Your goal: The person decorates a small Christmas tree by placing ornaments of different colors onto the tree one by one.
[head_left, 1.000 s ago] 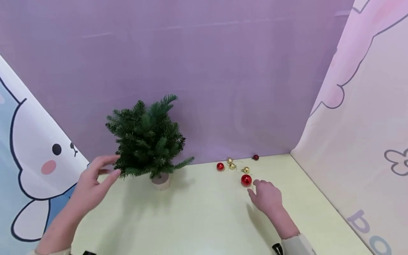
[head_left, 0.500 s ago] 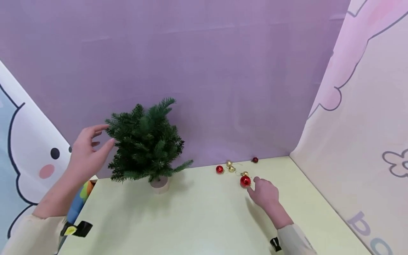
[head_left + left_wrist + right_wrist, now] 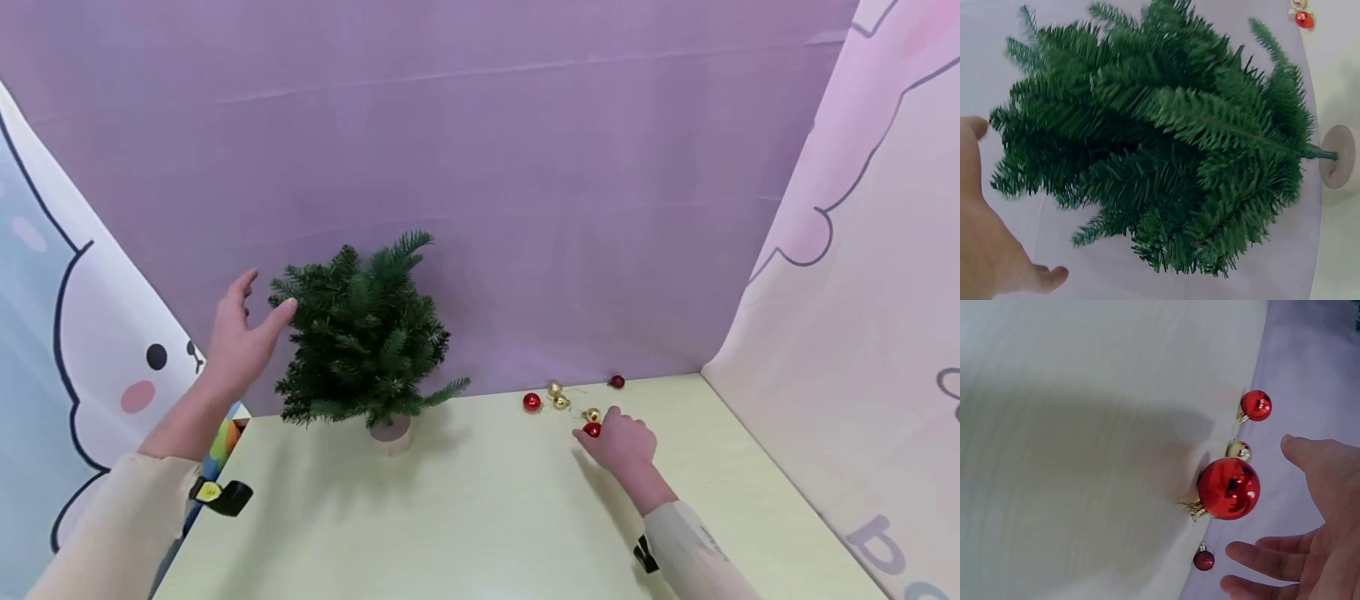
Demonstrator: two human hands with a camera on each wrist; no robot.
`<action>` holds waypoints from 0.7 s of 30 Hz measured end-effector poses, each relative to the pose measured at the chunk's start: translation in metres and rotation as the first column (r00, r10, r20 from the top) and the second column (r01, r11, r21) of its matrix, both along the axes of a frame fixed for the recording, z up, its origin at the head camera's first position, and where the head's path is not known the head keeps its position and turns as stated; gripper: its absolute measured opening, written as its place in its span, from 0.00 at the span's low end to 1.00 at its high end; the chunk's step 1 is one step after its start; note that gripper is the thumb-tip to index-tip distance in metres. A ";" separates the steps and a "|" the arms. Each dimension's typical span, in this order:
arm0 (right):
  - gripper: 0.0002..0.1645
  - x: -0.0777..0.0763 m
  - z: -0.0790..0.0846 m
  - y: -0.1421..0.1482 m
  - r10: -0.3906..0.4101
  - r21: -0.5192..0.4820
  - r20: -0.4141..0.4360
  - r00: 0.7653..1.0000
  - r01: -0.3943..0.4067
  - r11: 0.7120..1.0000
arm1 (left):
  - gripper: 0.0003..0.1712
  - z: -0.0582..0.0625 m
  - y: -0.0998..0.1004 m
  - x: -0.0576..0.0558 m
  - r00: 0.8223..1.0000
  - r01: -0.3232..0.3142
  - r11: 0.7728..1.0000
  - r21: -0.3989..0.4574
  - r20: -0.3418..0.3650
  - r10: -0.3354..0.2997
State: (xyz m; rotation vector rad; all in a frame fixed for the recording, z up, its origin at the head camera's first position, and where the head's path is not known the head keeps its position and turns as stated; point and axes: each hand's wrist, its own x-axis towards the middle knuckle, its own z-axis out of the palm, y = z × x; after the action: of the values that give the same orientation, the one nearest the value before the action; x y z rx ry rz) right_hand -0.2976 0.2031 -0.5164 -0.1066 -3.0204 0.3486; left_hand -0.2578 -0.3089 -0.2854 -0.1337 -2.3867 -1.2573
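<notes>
A small artificial Christmas tree [image 3: 363, 342] stands in a pale round pot [image 3: 392, 437] at the left. My left hand [image 3: 242, 346] is raised beside its left side, thumb and fingers spread. The left wrist view shows a gap between the hand [image 3: 991, 244] and most of the branches. My right hand [image 3: 624, 443] hovers over a large shiny red bauble [image 3: 592, 429], partly covering it in the head view. In the right wrist view the fingers and thumb are apart, and the large red bauble [image 3: 1227, 487] sits in front of them, not gripped.
Behind the right hand lie a smaller red bauble [image 3: 532, 402], several gold baubles [image 3: 561, 402] and a dark red bauble [image 3: 617, 382], near the back edge of the pale table [image 3: 480, 517]. A purple backdrop [image 3: 525, 208] rises behind; printed cloths hang on both sides.
My left hand has risen along the tree's left side and its fingers have spread wider. The right hand has moved slightly forward over the large red bauble. The head view has shifted a little.
</notes>
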 end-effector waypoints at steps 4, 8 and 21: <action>0.47 -0.006 -0.004 0.000 -0.007 -0.002 0.021 1.000 0.007 1.000 | 0.44 0.003 -0.006 -0.015 0.995 0.072 0.992 0.104 0.063 -0.079; 0.38 -0.012 -0.004 0.002 -0.005 -0.025 0.028 1.000 0.006 1.000 | 0.42 0.004 -0.008 -0.030 0.983 0.147 0.979 0.138 0.093 -0.161; 0.23 -0.022 -0.002 0.009 0.040 -0.069 0.058 0.997 -0.036 0.997 | 0.43 -0.007 -0.003 -0.042 0.984 0.117 0.970 0.214 0.104 -0.142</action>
State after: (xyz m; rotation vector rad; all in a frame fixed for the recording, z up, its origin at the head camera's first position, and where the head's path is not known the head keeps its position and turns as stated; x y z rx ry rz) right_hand -0.3199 0.2124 -0.5186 -0.0658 -3.0737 0.4595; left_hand -0.3002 -0.3121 -0.2929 -0.1574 -2.3581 -1.6087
